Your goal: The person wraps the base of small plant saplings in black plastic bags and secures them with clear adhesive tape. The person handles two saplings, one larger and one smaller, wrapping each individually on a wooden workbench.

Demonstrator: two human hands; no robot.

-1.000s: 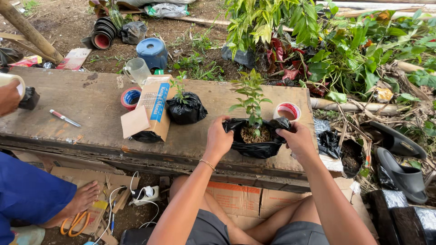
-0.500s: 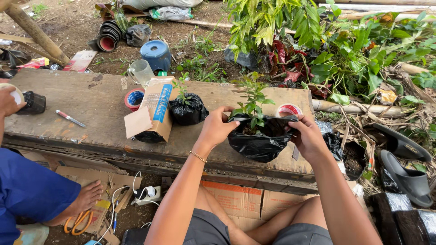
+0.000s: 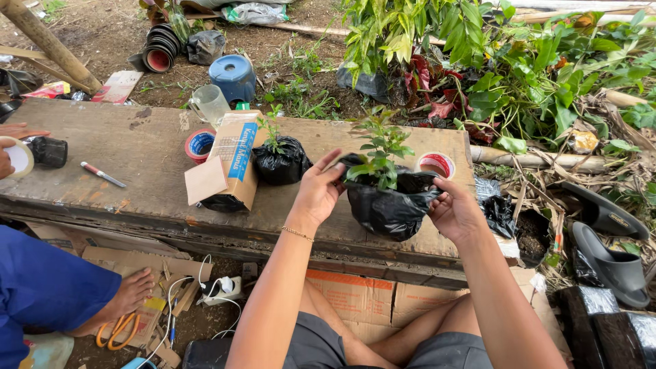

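— Seedling bag point(image 3: 389, 208), black plastic with a small green plant point(image 3: 380, 152) in it: where is it?

— Near the frame centre, lifted just above the front edge of the wooden bench point(image 3: 143, 147). The left hand point(image 3: 318, 190) grips its side at 9 o'clock, fingers curled onto the rim. The right hand point(image 3: 454, 213) cups it at 3 o'clock, fingertips on the plastic.

— And next out?

— At 10 o'clock from the bag, a second black seedling bag point(image 3: 281, 162) stands on the bench, touching an open cardboard box point(image 3: 229, 162). A roll of red tape point(image 3: 436, 164) lies at 1 o'clock, just behind the held bag; another tape roll point(image 3: 199, 144) is beyond the box.

— Farther?

— At far 9 o'clock, another person's hand point(image 3: 8, 158) holds a tape roll; a utility knife point(image 3: 102, 175) lies near it. Past the bench, at 11 o'clock, a clear jug point(image 3: 207, 104), a blue pot point(image 3: 233, 76) and stacked pots point(image 3: 160, 51) sit on soil.
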